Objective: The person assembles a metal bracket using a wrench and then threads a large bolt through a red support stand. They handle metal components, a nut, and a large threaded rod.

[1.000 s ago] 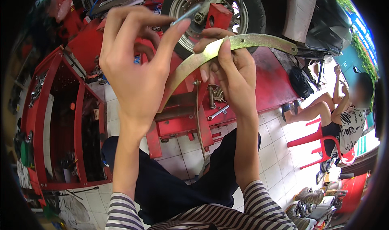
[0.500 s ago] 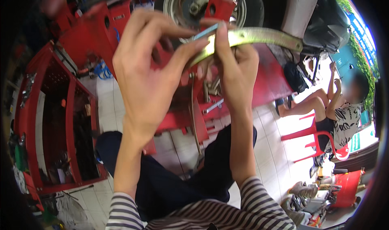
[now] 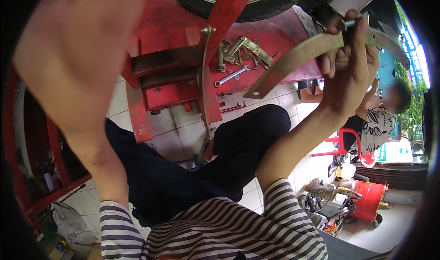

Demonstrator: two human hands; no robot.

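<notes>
1. your right hand [image 3: 348,65] grips the curved strip [image 3: 298,60], held tilted at upper right.
2. a bolt [image 3: 351,23] sits at that hand's fingertips, near the strip.
3. your left hand [image 3: 75,54] is a blur at upper left, fingers indistinct; whether it is open or closed, i cannot tell.
4. a wrench [image 3: 232,76] lies on the red surface [image 3: 286,35].

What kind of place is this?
It looks like a repair workshop, probably for motorbikes: there's a wheel with a black tyre, plus a wrench and loose metal parts lying on a red platform.
</notes>
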